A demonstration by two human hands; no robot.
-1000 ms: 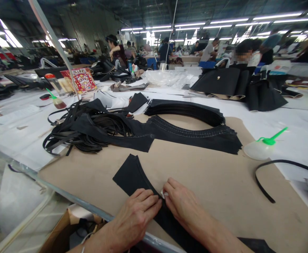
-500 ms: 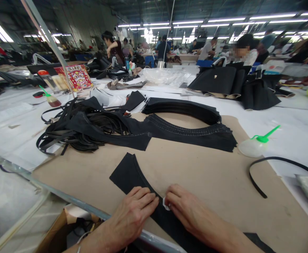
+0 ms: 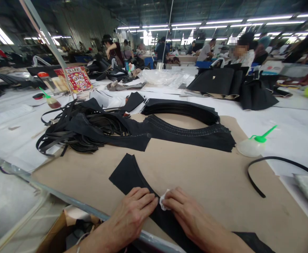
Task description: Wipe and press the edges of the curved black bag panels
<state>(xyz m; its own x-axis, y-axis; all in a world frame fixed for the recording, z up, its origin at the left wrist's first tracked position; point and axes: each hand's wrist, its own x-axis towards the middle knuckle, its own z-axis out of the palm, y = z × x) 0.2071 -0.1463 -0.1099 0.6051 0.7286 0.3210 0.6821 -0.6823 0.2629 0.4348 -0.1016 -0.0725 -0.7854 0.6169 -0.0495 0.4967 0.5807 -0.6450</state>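
A curved black piece of leather-like material [image 3: 126,172] lies across the beige board [image 3: 209,179], with a folded edge along its inner curve. My left hand [image 3: 134,212] is closed on this piece, its bent fingers together at the folded edge and its thumb tip beside them. Just to the right, my right hand [image 3: 187,212] pinches a small crumpled white wad, like cloth or tissue [image 3: 163,202], against the same edge. The lower part of the black piece runs beneath my right forearm.
Behind lie a heap of black strips [image 3: 87,130], stitched black pieces [image 3: 190,135] and a curved black stack [image 3: 180,110]. To the right are a green-tipped squeeze bottle [image 3: 251,147] and a loose strip [image 3: 254,179]. A box [image 3: 56,232] sits below the table edge [image 3: 90,208].
My right hand and the white wad have shifted slightly; more of the wad shows beside my left fingertips. My left hand stays on the black piece.
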